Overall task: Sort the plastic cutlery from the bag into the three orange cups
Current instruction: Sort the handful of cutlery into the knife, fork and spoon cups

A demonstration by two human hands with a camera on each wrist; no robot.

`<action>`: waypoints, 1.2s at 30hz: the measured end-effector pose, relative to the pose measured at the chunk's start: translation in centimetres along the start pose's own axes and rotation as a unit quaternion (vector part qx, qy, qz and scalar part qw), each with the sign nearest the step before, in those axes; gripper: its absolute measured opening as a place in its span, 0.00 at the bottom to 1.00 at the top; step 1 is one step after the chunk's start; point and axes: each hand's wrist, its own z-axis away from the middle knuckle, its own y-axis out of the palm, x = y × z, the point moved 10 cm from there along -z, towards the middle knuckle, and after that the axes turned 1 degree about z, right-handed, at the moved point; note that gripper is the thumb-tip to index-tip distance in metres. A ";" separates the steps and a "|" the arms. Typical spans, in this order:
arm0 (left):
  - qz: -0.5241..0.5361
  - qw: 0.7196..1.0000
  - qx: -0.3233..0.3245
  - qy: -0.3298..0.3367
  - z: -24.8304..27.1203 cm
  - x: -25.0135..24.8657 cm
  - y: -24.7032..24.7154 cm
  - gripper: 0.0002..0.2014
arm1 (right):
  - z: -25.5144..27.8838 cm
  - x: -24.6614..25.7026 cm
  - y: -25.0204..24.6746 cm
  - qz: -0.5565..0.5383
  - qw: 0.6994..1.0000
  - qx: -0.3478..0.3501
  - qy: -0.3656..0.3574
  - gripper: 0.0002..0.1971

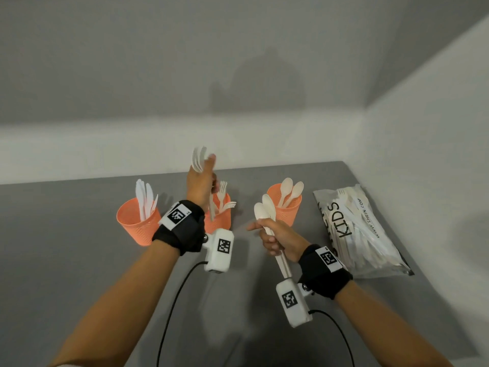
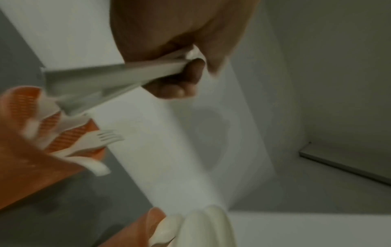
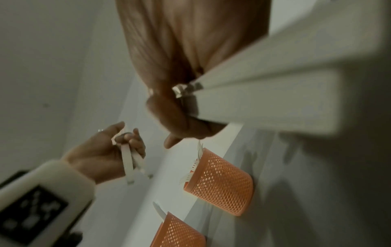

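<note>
While three orange cups [image 1: 137, 223] stand, left hand [image 1: 199, 185] pinches forks [image 1: 199, 160], right hand [image 1: 277, 238] spoons [image 1: 264, 209].

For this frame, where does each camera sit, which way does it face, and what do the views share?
Head: looks forward and down at the grey table, the bag, both forearms and hands.
Left wrist: looks along the left hand gripping forks, toward the middle cup.
Right wrist: looks along the right hand gripping spoons, toward the left hand.
Shared: all three show the middle cup.
</note>
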 end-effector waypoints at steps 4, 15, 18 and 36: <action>-0.111 0.981 0.154 -0.032 3.1 2.9 3.1 0.06 | 0.0 0.0 0.3 -0.029 0.999 0.019 0.018 0.19; -0.157 0.970 0.180 0.038 5.2 4.8 6.1 0.05 | 0.4 -1.1 1.0 0.019 0.996 0.071 0.053 0.14; -0.124 0.974 0.189 0.019 5.2 4.8 6.5 0.03 | 0.5 -1.5 0.9 0.025 0.994 0.091 0.056 0.15; -0.035 0.999 0.011 0.006 1.3 3.5 4.2 0.16 | -3.4 7.3 -7.0 -0.005 0.976 -0.171 -0.136 0.05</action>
